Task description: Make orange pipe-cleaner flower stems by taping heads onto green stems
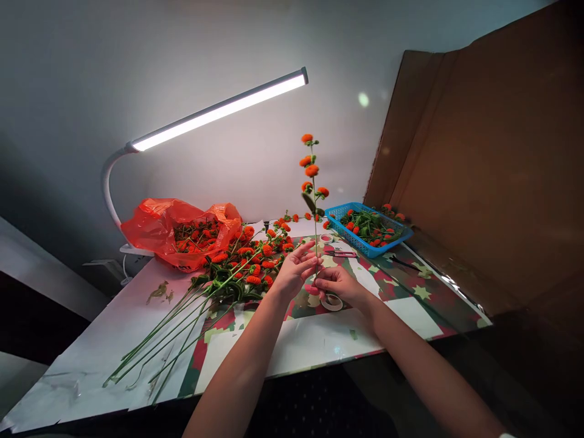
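Upright in front of me stands an artificial flower stem with several orange blooms and a dark green leaf. My left hand pinches its stalk from the left. Just below, my right hand closes its fingers round the lower end, whose tip they hide. A roll of white tape lies on the table under my right hand. To the left, a pile of finished orange flower stems rests with long green stalks pointing toward the front left.
An orange plastic bag full of flower pieces sits at the back left beside a lit lamp. At the back right are a blue basket of flower sprigs, small pink-handled snips and a tall cardboard sheet.
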Available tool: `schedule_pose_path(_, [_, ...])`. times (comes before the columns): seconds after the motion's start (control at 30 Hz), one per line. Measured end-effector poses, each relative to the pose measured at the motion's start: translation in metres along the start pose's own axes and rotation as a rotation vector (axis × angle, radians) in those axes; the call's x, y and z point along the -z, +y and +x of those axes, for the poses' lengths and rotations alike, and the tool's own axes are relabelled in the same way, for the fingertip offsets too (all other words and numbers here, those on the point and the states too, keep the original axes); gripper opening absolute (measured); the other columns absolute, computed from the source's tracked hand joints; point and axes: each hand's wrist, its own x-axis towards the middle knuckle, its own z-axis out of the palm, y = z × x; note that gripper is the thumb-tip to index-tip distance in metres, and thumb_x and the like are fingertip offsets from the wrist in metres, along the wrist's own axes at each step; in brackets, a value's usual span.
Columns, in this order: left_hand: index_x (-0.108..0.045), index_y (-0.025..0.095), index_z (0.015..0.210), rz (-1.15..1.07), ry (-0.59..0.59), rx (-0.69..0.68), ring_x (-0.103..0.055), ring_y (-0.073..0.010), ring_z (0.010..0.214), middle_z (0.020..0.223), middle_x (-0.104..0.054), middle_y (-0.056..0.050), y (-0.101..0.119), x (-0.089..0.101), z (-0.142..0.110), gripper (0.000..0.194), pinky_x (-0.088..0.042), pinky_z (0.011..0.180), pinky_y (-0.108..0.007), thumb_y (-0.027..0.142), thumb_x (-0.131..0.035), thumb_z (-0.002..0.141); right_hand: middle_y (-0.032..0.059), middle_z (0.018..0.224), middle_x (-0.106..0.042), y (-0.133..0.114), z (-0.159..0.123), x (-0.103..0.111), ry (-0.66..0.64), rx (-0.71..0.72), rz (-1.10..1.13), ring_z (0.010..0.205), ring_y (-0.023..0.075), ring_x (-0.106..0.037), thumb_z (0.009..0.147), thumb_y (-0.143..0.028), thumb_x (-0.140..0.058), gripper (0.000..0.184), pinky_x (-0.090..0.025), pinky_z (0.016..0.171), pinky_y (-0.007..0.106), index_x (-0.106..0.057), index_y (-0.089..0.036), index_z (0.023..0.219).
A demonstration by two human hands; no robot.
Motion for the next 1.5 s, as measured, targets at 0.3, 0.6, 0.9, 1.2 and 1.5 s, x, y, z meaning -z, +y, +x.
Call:
schedule_pose_path(0.3, [-0.061, 0.017, 0.107, -0.021, -0.045, 0.005, -0.065, -0.0113, 0.073, 0.077, -0.063, 0.001, -0.003, 0.001, 0.000, 0.050, -0.047, 0.066, -0.020, 0.012, -0.078, 0.061, -0.0021, 0.050, -0.060, -0.002, -0.001, 0.000, -0.012, 0.014, 0.022, 0.043, 0.0083, -0.051, 0.070, -0.045, -0.070, 0.032, -0.037, 0.045, 0.021, -0.061, -0.014, 0.068])
schedule_pose_path(0.6, [-0.065, 0.013, 0.097, 0.225, -0.136, 0.045, -0.064, -0.0157, 0.081, 0.088, -0.069, -0.007, 0.006, 0.005, -0.003, 0.043, -0.049, 0.076, -0.027, 0.010, -0.079, 0.057, -0.0013, 0.048, -0.058, 0.000, -0.002, 0.001, -0.003, 0.057, -0.028, 0.040, 0.0085, -0.049, 0.069, -0.044, -0.070, 0.034, -0.032, 0.040, 0.021, -0.058, -0.014, 0.059])
schedule_pose_path(0.9, [-0.064, 0.015, 0.093, 0.250, -0.094, -0.093, -0.063, -0.0156, 0.072, 0.074, -0.067, -0.003, 0.004, 0.005, -0.003, 0.044, -0.050, 0.067, -0.028, 0.013, -0.081, 0.053, -0.0002, 0.050, -0.058, 0.005, -0.001, 0.006, 0.049, 0.044, -0.119, 0.041, 0.0081, -0.047, 0.073, -0.043, -0.066, 0.031, -0.029, 0.036, 0.019, -0.059, -0.014, 0.065])
schedule_pose_path(1.2, [-0.072, 0.014, 0.078, 0.387, -0.013, -0.168, -0.058, -0.0136, 0.064, 0.069, -0.067, -0.003, 0.005, 0.001, -0.003, 0.029, -0.045, 0.064, -0.027, 0.027, -0.082, 0.054, -0.0018, 0.047, -0.056, 0.007, 0.000, 0.006, 0.038, -0.005, -0.097, 0.036, 0.0060, -0.041, 0.072, -0.046, -0.067, 0.035, -0.025, 0.034, 0.019, -0.055, -0.015, 0.061])
schedule_pose_path(1.5, [-0.073, 0.012, 0.089, 0.337, -0.049, -0.136, -0.056, -0.0119, 0.060, 0.070, -0.067, -0.004, 0.003, 0.006, -0.001, 0.032, -0.046, 0.062, -0.028, 0.028, -0.078, 0.062, -0.0001, 0.053, -0.061, -0.001, -0.002, 0.002, -0.042, 0.018, -0.001, 0.049, 0.0106, -0.055, 0.070, -0.046, -0.069, 0.035, -0.041, 0.049, 0.022, -0.063, -0.012, 0.068])
